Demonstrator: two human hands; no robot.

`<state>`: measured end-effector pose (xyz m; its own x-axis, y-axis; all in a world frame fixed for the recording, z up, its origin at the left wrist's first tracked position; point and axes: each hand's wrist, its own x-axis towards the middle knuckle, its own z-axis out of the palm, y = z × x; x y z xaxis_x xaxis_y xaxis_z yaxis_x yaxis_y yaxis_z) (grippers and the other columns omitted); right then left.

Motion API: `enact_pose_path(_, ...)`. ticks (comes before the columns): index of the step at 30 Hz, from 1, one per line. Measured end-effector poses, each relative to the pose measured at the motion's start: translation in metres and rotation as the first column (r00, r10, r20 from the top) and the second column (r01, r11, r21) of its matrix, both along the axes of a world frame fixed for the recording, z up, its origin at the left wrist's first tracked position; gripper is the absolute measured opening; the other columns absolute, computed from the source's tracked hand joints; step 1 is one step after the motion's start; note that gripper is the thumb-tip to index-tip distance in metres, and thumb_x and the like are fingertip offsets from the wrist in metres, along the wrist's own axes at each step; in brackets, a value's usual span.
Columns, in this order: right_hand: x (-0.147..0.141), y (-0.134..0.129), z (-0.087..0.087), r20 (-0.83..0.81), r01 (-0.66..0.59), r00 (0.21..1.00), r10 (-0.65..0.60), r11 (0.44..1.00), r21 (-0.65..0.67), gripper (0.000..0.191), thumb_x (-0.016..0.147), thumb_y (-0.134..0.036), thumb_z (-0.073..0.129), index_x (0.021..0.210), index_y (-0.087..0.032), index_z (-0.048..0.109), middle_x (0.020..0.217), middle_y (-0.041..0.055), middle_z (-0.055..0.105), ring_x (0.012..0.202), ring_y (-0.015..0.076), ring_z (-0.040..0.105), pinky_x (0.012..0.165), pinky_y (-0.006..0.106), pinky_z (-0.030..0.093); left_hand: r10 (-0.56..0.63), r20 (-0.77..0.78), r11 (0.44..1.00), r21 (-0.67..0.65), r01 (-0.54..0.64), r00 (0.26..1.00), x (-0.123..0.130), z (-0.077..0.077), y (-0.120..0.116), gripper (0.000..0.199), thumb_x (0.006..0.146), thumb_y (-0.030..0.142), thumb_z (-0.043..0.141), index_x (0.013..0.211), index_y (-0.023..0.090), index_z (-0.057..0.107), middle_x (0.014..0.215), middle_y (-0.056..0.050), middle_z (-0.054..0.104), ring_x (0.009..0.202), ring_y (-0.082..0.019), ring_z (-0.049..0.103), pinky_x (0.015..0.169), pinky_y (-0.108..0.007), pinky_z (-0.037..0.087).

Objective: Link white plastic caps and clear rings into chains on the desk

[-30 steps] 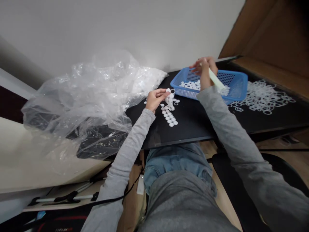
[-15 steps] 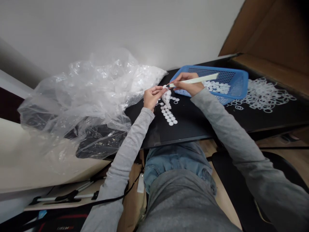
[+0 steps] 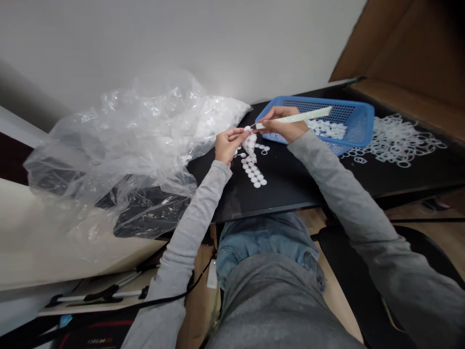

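Observation:
My left hand [image 3: 227, 145] pinches the upper end of a strip of round white plastic discs [image 3: 253, 173]. The strip hangs from those fingers, and its lower end lies flat on the black table in paired rows. My right hand [image 3: 286, 125] grips a slim pale-green tool [image 3: 308, 116] with a dark narrow tip, like a pen or craft knife; its exact kind is unclear. That tip meets the disc at my left fingertips. A few loose white discs and a ring [image 3: 264, 152] lie just behind the strip.
Behind my right hand stands a blue plastic basket [image 3: 354, 121] with white discs inside. A heap of thin white rings [image 3: 399, 143] lies to its right, near a cardboard box [image 3: 410, 53]. A big clear plastic bag [image 3: 119, 140] with white pieces spreads on the left.
Both hands have stayed almost in place, the strip still pinched and the tool still held at its top. The tool has shifted very slightly; the whole view has moved a little.

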<state>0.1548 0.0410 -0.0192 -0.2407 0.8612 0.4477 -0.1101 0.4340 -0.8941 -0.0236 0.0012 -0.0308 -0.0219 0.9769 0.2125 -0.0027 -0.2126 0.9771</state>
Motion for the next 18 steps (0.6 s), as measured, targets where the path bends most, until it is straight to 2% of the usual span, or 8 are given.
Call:
enact_pose_path(5,0.0,-0.004,0.001,0.023,0.002,1.0,-0.001,0.999,-0.041,0.025,0.074,-0.024,0.08,0.065,-0.019,0.058,0.08,0.0046,0.074,0.074,0.0165,0.072,0.067,0.03,0.061,-0.012,0.024,1.0,0.013,0.011,1.0,0.001,0.001,-0.001,0.019,0.071,0.029,0.079,0.083,0.016,0.071,0.081,-0.005,0.074,0.084,-0.017,0.07,0.08,-0.028,0.053)
enact_pose_path(9,0.0,-0.006,0.002,0.022,-0.026,0.999,0.027,0.998,-0.049,0.024,0.071,-0.028,0.081,0.067,-0.02,0.058,0.082,0.0021,0.075,0.076,0.0162,0.07,0.067,0.03,0.059,-0.013,0.024,1.0,0.019,0.012,1.0,0.001,0.002,-0.001,0.018,0.071,0.029,0.079,0.082,0.017,0.071,0.082,-0.005,0.074,0.086,-0.017,0.069,0.082,-0.028,0.052)
enact_pose_path(12,0.0,-0.007,0.002,0.051,0.006,0.999,-0.009,0.998,0.064,0.023,0.071,-0.031,0.08,0.067,-0.022,0.06,0.08,0.0021,0.074,0.076,0.0181,0.07,0.071,0.034,0.06,-0.005,0.01,1.0,0.022,0.004,1.0,0.001,0.002,0.0,0.017,0.071,0.029,0.079,0.081,0.017,0.071,0.08,-0.004,0.073,0.084,-0.017,0.069,0.08,-0.027,0.052)
enact_pose_path(14,-0.003,-0.009,0.0,0.09,0.063,0.993,-0.08,0.983,0.174,0.021,0.072,-0.029,0.078,0.065,-0.023,0.058,0.08,0.0031,0.074,0.077,0.0204,0.07,0.073,0.037,0.059,-0.004,-0.003,0.999,0.038,0.004,1.0,0.001,0.002,-0.001,0.017,0.071,0.029,0.079,0.081,0.018,0.07,0.078,-0.003,0.072,0.083,-0.016,0.068,0.079,-0.025,0.052)
enact_pose_path(18,-0.01,-0.016,-0.004,0.171,0.218,0.94,-0.295,0.906,0.364,0.015,0.074,-0.021,0.072,0.068,-0.024,0.058,0.081,0.0012,0.073,0.078,0.0228,0.069,0.078,0.04,0.057,-0.031,-0.032,0.995,0.094,0.033,0.999,0.005,0.004,-0.003,0.015,0.073,0.028,0.078,0.08,0.019,0.067,0.076,0.0,0.07,0.081,-0.014,0.066,0.078,-0.023,0.051)
